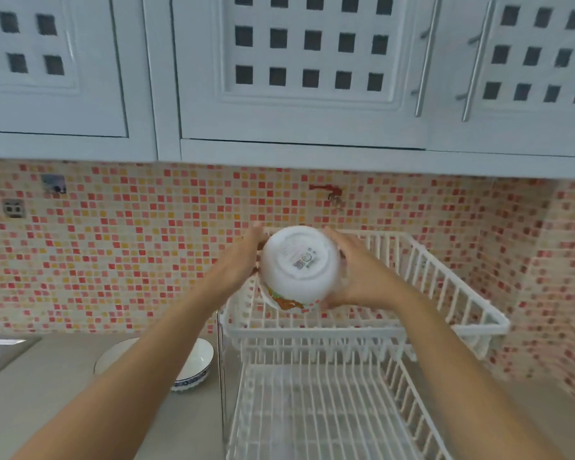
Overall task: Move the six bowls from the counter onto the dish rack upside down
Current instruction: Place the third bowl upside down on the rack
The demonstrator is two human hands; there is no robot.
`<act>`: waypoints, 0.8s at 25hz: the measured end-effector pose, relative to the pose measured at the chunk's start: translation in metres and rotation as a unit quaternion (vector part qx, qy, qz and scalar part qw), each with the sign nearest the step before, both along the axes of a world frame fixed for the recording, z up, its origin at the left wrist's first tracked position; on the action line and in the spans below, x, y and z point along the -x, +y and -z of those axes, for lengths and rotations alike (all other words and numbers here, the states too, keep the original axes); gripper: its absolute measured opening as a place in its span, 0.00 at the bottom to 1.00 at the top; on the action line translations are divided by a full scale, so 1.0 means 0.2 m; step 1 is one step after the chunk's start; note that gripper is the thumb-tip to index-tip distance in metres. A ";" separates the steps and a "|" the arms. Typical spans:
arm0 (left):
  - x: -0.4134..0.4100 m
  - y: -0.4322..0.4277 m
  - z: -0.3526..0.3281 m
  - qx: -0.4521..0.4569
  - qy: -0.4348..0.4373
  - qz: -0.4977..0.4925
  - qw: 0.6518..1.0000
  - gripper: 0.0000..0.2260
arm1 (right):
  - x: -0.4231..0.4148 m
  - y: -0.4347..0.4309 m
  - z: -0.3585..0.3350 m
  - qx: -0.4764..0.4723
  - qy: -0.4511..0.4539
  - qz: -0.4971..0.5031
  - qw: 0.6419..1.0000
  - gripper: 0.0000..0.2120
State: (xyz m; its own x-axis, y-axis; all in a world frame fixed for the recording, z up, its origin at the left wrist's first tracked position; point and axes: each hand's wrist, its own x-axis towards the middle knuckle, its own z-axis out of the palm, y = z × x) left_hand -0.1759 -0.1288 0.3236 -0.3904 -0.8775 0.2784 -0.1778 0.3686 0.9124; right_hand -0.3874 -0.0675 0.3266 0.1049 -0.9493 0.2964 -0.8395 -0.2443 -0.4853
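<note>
While the left hand and right hand clasp it, the white bowl shows its labelled base.

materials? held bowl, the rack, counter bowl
White bowl held upside down: likely glazed ceramic, glossy, printed base mark, orange rim pattern. White two-tier wire dish rack: probably coated metal wire, thin uniform bars. Blue-rimmed white bowl on the counter: glazed ceramic or porcelain, smooth sheen.
</note>
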 end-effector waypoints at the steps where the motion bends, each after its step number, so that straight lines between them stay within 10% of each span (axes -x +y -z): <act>1: 0.01 0.00 0.01 -0.013 -0.016 0.002 1.000 0.24 | 0.00 -0.01 0.02 -0.005 0.021 0.000 1.000 0.58; 20: 0.12 0.04 0.06 0.031 -0.128 -0.062 0.989 0.27 | 0.04 -0.06 0.07 -0.085 0.079 0.016 0.993 0.57</act>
